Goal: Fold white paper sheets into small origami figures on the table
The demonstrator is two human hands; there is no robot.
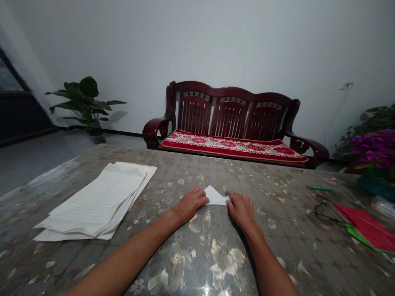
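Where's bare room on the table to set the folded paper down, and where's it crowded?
The widest free patch of tabletop lies beyond the folded white paper, up to the far edge. A narrower one runs between the stack of lined paper and the left hand. Right of the right hand, the glasses and red sheets crowd the table's end.

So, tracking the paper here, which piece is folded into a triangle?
The small white paper triangle between the left hand and right hand; the lined sheets further left lie in a loose, flat stack.
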